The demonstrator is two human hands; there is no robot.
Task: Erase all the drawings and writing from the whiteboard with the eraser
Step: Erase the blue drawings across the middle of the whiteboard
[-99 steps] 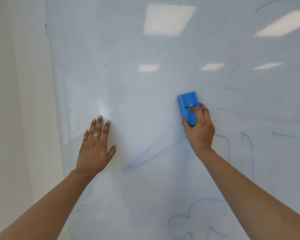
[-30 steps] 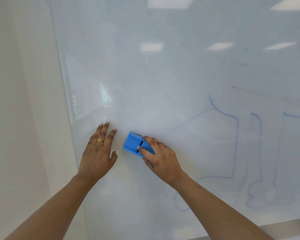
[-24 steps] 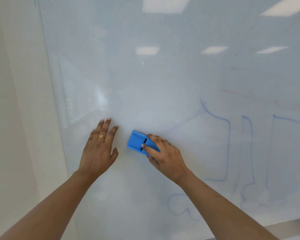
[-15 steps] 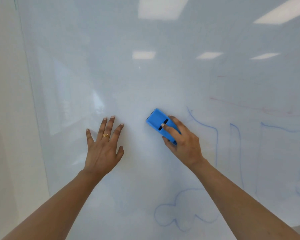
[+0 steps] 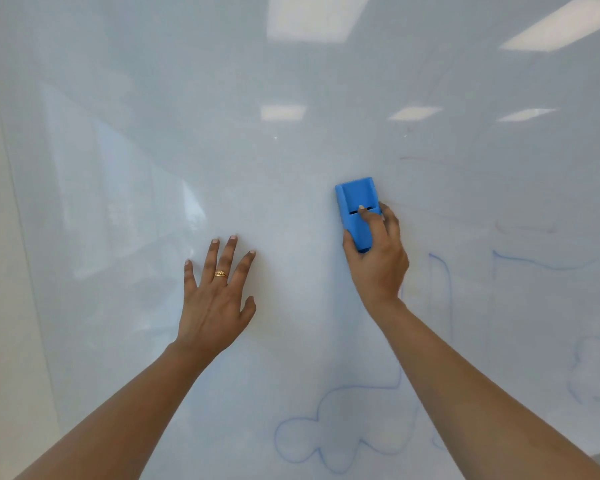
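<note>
Fingers point(image 5: 368, 224) of your right hand point(image 5: 378, 268) are gripping the eraser point(image 5: 355, 197) on the whiteboard point(image 5: 222, 133); your left hand point(image 5: 215, 303) is lying flat, spread wide.

bright blue eraser point(image 5: 355, 209); glossy white whiteboard point(image 5: 153, 133) with faint blue line drawings point(image 5: 340, 441) and pale red streaks point(image 5: 523, 230); gold patterned ring point(image 5: 221, 274).

wears a thin gold ring point(image 5: 221, 274) with a leaf-like pattern on the ring finger of the left hand point(image 5: 215, 306). shows both forearms point(image 5: 118, 410) bare from wrist to the lower edge of view. has short, rounded nails point(image 5: 233, 238) there and on the right hand point(image 5: 378, 268).
</note>
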